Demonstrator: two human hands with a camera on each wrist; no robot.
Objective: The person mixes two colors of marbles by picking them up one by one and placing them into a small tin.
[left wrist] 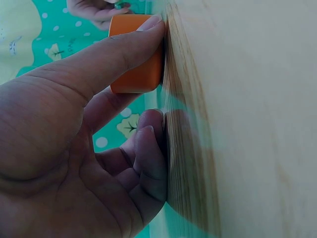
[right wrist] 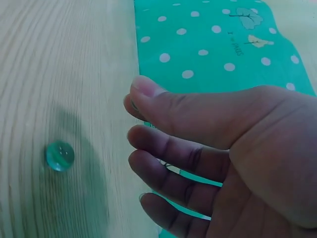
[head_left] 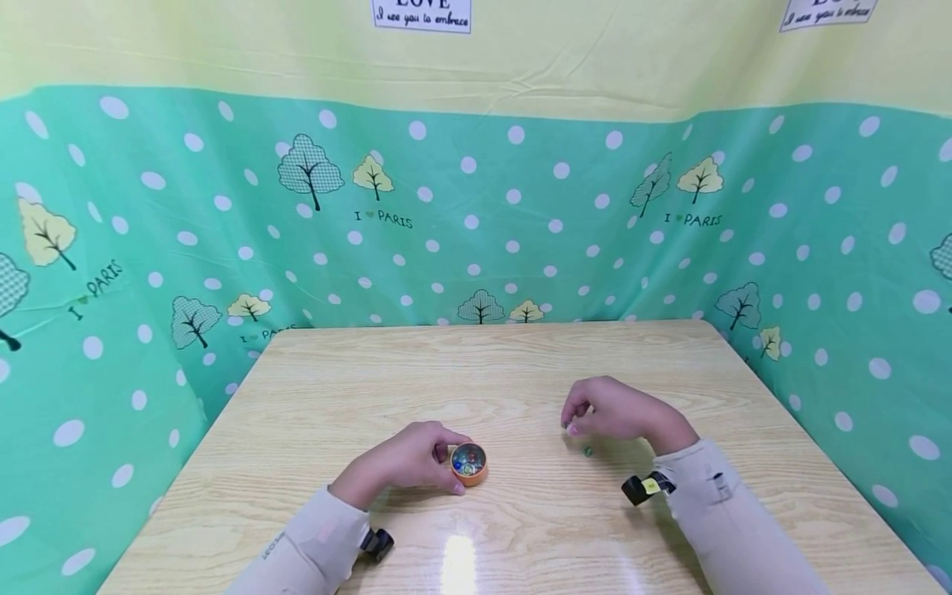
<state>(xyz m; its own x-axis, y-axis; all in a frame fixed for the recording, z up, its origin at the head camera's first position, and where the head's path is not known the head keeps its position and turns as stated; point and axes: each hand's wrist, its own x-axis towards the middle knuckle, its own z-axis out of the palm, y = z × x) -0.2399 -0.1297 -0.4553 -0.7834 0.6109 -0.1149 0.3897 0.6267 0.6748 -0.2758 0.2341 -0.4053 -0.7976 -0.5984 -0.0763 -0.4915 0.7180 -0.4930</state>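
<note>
My left hand (head_left: pixel 418 456) holds a small round orange container (head_left: pixel 476 479) by its side, thumb on the near side. In the left wrist view the orange container (left wrist: pixel 136 74) stands at the tabletop, with the thumb across it and the lower fingers curled beside it. Several colourful marbles (head_left: pixel 468 459) lie inside it. To the right, my right hand (head_left: pixel 613 406) is raised above the table and pinches a small green marble (left wrist: pixel 119 5) between thumb and index finger; the fingertips mostly hide it. Another clear green marble (right wrist: pixel 60 155) lies on the table below that hand.
The light wood table (head_left: pixel 491 364) reaches back to a green polka-dot cloth (head_left: pixel 446 248), which also hangs on both sides. Each sleeve carries a small black wrist camera (head_left: pixel 635 491). A bright reflection shows on the table in front.
</note>
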